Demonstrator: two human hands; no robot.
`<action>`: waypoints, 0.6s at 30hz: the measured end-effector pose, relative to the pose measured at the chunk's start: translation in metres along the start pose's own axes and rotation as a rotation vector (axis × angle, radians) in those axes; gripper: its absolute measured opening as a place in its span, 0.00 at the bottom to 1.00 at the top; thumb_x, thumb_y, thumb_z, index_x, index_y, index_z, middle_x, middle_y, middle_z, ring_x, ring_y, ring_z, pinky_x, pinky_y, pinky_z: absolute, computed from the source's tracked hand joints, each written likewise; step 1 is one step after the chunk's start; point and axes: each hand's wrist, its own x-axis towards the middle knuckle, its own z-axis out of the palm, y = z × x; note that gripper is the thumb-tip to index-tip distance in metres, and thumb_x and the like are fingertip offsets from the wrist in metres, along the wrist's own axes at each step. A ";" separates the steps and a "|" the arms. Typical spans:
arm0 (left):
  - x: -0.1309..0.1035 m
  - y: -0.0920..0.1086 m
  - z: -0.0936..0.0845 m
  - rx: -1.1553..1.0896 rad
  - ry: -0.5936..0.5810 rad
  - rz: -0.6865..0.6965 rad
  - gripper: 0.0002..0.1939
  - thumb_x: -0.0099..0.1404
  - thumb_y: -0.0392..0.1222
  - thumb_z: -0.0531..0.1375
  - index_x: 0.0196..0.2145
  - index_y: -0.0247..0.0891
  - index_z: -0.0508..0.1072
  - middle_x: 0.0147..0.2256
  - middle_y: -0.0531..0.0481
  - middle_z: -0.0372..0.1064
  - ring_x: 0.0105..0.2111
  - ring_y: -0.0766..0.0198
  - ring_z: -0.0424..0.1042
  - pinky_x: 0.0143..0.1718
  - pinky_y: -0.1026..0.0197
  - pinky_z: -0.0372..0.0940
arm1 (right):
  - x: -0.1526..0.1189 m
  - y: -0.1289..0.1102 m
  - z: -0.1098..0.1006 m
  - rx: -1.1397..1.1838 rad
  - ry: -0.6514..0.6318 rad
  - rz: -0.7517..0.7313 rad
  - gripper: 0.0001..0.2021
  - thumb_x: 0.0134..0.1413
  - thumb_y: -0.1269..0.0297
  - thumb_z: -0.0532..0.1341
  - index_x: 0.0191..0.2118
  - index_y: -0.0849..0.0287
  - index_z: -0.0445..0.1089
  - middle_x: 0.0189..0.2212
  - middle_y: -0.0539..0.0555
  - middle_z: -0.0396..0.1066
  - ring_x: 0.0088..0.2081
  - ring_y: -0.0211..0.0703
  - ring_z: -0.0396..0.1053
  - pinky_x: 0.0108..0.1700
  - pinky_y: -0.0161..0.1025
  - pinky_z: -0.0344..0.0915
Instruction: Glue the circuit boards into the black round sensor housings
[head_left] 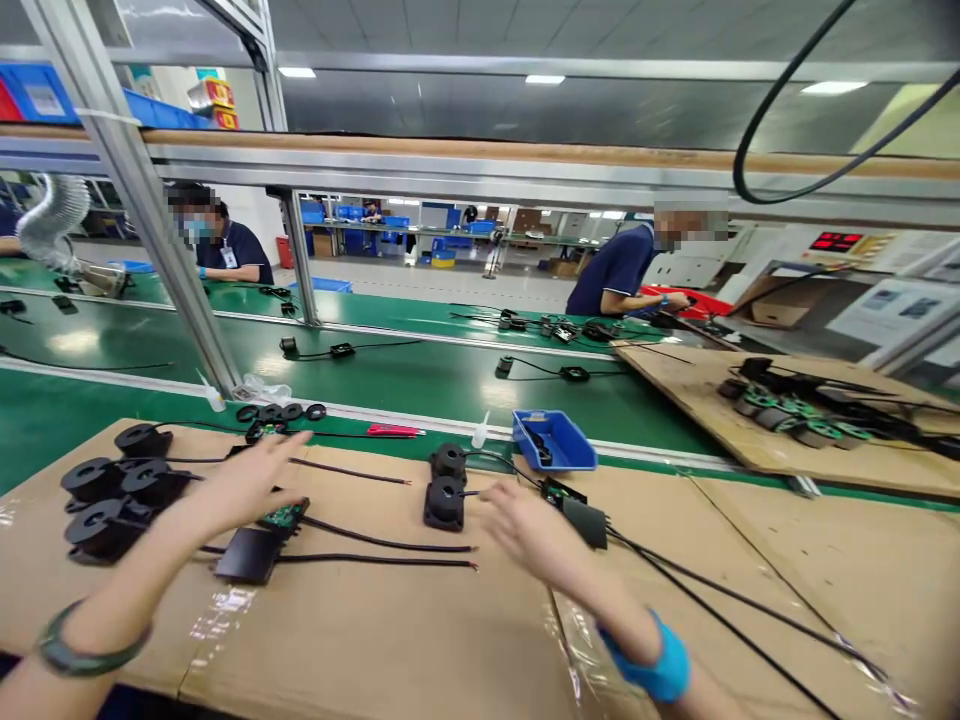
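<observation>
My left hand (236, 485) is stretched out over a green circuit board (285, 515) in a black housing, its fingers apart and apparently holding nothing. Below it lies a flat black cover (247, 556). Several black round parts with centre holes (101, 528) sit to its left, with black cables attached. My right hand (529, 530) is slightly blurred, fingers extended, just right of two black round parts (445, 503) standing one behind the other. Whether its fingertips touch the nearer one I cannot tell. Behind that hand lies another black housing (585, 520) with cables running right.
Cardboard (360, 640) covers the bench. At its back edge are a blue bin (555, 440), a white-tipped bottle (481, 432), a red tool (394, 431) and black rings (315, 411). A green conveyor (405, 385) carries cabled parts. A metal post (172, 260) rises left. Two co-workers sit or stand opposite.
</observation>
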 end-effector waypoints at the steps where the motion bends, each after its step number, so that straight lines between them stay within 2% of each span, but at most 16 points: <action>1: 0.015 0.031 0.010 -0.034 -0.058 0.105 0.41 0.62 0.57 0.58 0.69 0.46 0.51 0.62 0.38 0.60 0.58 0.44 0.67 0.56 0.50 0.62 | -0.008 0.026 -0.005 -0.023 0.017 0.097 0.15 0.61 0.69 0.54 0.51 0.64 0.70 0.47 0.66 0.70 0.50 0.56 0.72 0.52 0.49 0.67; 4: 0.055 0.116 0.039 -0.073 -0.161 0.273 0.54 0.55 0.64 0.65 0.71 0.47 0.44 0.67 0.33 0.49 0.58 0.39 0.68 0.53 0.50 0.66 | -0.038 0.091 -0.014 -0.064 0.033 0.318 0.16 0.54 0.69 0.59 0.49 0.68 0.71 0.44 0.70 0.72 0.48 0.63 0.73 0.50 0.57 0.67; 6: 0.077 0.156 0.053 -0.056 -0.212 0.328 0.59 0.50 0.68 0.66 0.71 0.46 0.44 0.67 0.28 0.46 0.57 0.33 0.68 0.53 0.44 0.65 | -0.057 0.120 -0.014 -0.057 0.041 0.382 0.21 0.50 0.67 0.62 0.52 0.68 0.70 0.47 0.71 0.72 0.51 0.65 0.72 0.53 0.57 0.67; 7: 0.087 0.171 0.058 -0.040 -0.240 0.343 0.61 0.48 0.69 0.67 0.71 0.46 0.44 0.66 0.25 0.47 0.56 0.30 0.68 0.52 0.41 0.65 | -0.066 0.131 -0.011 -0.043 0.047 0.390 0.25 0.50 0.66 0.63 0.55 0.67 0.68 0.51 0.71 0.71 0.54 0.64 0.71 0.55 0.56 0.66; 9: 0.102 0.188 0.064 -0.001 -0.289 0.349 0.61 0.46 0.68 0.67 0.70 0.45 0.47 0.63 0.24 0.53 0.53 0.27 0.70 0.50 0.38 0.66 | -0.077 0.146 -0.004 -0.003 0.059 0.373 0.30 0.50 0.60 0.63 0.59 0.63 0.65 0.56 0.67 0.70 0.58 0.59 0.69 0.58 0.50 0.66; 12: 0.113 0.198 0.068 0.037 -0.333 0.309 0.54 0.46 0.61 0.69 0.67 0.45 0.54 0.58 0.29 0.60 0.49 0.32 0.74 0.46 0.41 0.69 | -0.081 0.163 0.014 0.047 0.090 0.315 0.30 0.53 0.55 0.57 0.60 0.63 0.63 0.54 0.65 0.72 0.55 0.53 0.72 0.56 0.46 0.68; 15: 0.108 0.203 0.073 0.038 -0.344 0.227 0.48 0.47 0.52 0.70 0.63 0.45 0.58 0.56 0.32 0.60 0.44 0.39 0.77 0.42 0.45 0.72 | -0.081 0.182 0.032 0.079 0.114 0.227 0.24 0.55 0.56 0.49 0.52 0.62 0.69 0.46 0.67 0.77 0.47 0.55 0.77 0.51 0.49 0.73; 18: 0.103 0.212 0.079 0.034 -0.339 0.135 0.45 0.50 0.44 0.71 0.63 0.44 0.58 0.58 0.32 0.58 0.44 0.44 0.76 0.42 0.48 0.72 | -0.081 0.210 0.049 0.129 0.178 0.118 0.19 0.55 0.55 0.49 0.42 0.56 0.72 0.39 0.64 0.80 0.41 0.57 0.80 0.43 0.48 0.77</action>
